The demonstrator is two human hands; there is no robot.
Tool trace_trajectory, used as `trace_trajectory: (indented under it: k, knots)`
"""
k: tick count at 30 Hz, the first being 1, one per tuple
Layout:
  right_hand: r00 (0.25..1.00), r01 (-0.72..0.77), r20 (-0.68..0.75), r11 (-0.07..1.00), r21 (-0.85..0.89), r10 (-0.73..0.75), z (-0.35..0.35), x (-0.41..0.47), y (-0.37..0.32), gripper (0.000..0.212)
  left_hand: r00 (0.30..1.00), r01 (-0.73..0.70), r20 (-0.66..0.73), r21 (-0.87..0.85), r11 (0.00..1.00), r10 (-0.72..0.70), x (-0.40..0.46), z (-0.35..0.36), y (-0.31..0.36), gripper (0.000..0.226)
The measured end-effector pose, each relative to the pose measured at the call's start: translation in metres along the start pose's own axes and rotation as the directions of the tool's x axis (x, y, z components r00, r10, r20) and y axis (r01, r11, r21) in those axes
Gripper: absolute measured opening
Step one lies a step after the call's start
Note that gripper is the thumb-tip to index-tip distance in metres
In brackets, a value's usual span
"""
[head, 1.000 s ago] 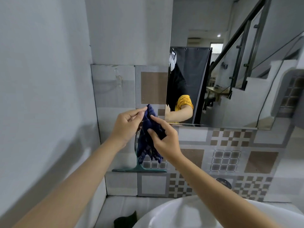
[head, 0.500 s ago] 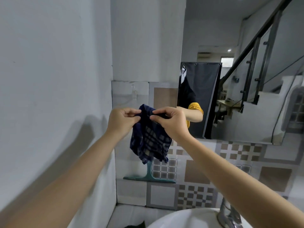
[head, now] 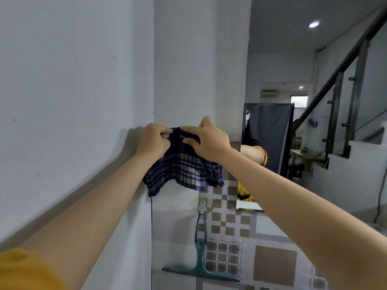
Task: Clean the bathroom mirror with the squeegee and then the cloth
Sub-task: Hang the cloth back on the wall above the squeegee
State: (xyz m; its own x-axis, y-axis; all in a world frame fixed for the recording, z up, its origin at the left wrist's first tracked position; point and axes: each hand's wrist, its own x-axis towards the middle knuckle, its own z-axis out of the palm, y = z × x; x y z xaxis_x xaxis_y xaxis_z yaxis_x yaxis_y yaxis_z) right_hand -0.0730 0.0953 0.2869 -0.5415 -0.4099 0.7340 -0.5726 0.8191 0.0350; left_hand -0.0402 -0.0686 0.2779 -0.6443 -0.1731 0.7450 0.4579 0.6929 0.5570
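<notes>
A dark blue checked cloth (head: pixel 184 170) hangs spread between both hands in front of the wall. My left hand (head: pixel 152 142) pinches its top left edge. Its top right edge is gripped by my right hand (head: pixel 209 141). The mirror (head: pixel 314 122) fills the right half of the view, its left edge just right of my right hand. A green squeegee (head: pixel 200 262) hangs blade down from a clear hook (head: pixel 202 206) on the tiled wall, below the cloth.
A plain grey wall (head: pixel 73 91) runs close on the left. Patterned brown and grey tiles (head: pixel 274 266) cover the wall under the mirror. The mirror reflects a staircase with a metal railing, a dark curtain and a yellow sleeve.
Both hands have lifted the cloth up, clear of the hook, and spread it wider. The view has tilted upward, so the sink has left the frame.
</notes>
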Motion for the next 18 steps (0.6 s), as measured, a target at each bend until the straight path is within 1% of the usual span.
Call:
trace_trajectory:
  k: [2,4,8,13,15,18]
  knots:
    - [0.999,-0.031,0.032,1.000,0.000,0.031,0.008,0.005,0.002,0.045,0.999,0.017,0.033,-0.039,0.999,-0.015,0.006,0.002,-0.008,0.034]
    - [0.997,-0.052,0.049,0.999,0.014,0.051,0.017,0.006,0.003,0.043,0.999,0.015,0.047,-0.066,0.998,-0.011,0.009,0.004,-0.018,0.030]
    - [0.998,-0.059,0.026,0.995,0.075,0.057,0.032,0.004,0.004,0.038,0.998,0.030,0.052,-0.155,0.987,-0.022,0.009,0.010,-0.032,0.033]
    - [0.995,-0.100,0.027,0.983,0.153,0.097,0.042,-0.004,0.003,0.031,0.999,0.009,0.048,-0.111,0.994,-0.004,-0.001,0.020,-0.043,0.028]
    - [0.993,-0.114,0.056,0.982,0.151,0.106,0.044,-0.006,0.000,0.031,0.999,0.021,0.051,-0.104,0.994,-0.016,-0.004,0.020,-0.042,0.027]
    - [0.992,-0.119,0.066,0.986,0.116,0.111,0.043,-0.011,-0.006,0.033,0.993,0.051,0.113,-0.080,0.995,-0.042,-0.008,0.013,-0.035,0.032]
